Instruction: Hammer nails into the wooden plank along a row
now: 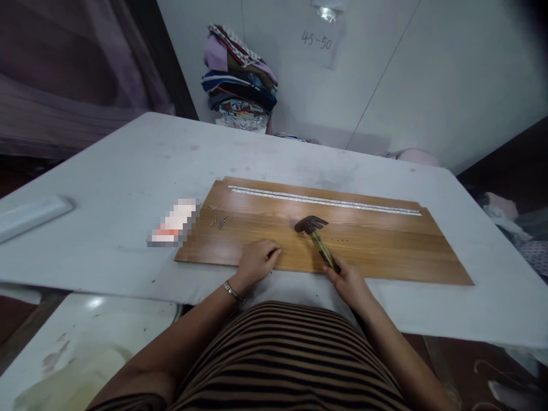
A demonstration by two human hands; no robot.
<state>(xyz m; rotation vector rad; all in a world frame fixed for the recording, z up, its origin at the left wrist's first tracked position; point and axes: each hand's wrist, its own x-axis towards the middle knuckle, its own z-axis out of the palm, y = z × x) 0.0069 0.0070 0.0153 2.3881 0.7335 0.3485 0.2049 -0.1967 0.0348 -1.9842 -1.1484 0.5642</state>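
My right hand (349,282) grips the handle of a claw hammer (319,240), its dark metal head over the middle of the board. My left hand (257,261) rests closed at the near edge of the wooden board (385,251); whatever its curled fingers may hold is hidden. Several loose nails (222,222) lie on the board's left part. A short row of small dark marks (340,240) runs along the wood right of the hammer. Two long white strips (321,200) lie near the far edge, side by side.
The board lies on a white-covered table (141,165). Left of it is a blurred-out flat object (173,224), and farther left a white long object (36,216). Folded cloths (242,74) are stacked against the wall. A white stool-like surface (94,325) stands below, at left.
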